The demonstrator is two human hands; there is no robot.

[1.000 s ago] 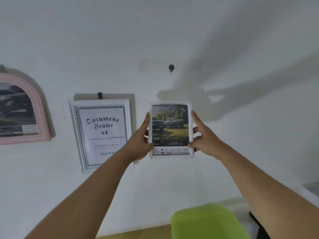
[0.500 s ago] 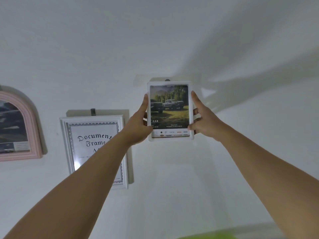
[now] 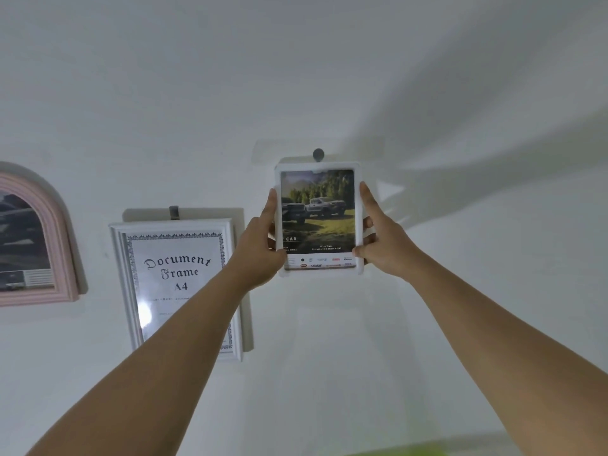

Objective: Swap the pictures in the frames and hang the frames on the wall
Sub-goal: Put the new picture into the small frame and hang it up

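- Left fingers [image 3: 271, 205] stretched up the left rim of the small white frame [image 3: 320, 272], thumb pressed on its lower left front. Right fingers [image 3: 368, 199] laid the same way up the right rim, thumb pinching near the lower right corner.
- Left hand [image 3: 260, 248] and right hand [image 3: 385, 245] thus both gripping the frame, held upright against the wall [image 3: 460, 291], top edge just under the round peg [image 3: 318, 154].
- Best done by raising slightly, feeling for the hanger on the hidden back, then lowering until caught.
- Then loosen one hand at a time and check the level.
- No view of the back, so cannot tell whether hooked yet.
- Inside the white frame: a pickup-truck advert [image 3: 317, 212], upright, filling the opening.
- Further left on the wall, under a dark clip [image 3: 173, 212]: a white document frame [image 3: 115, 258] holding its stock "Document Frame A4" sheet [image 3: 179, 273], lower right part behind the left forearm.
- At the wall's left edge: a pink arched frame [image 3: 64, 245] holding a dark print [image 3: 19, 238].
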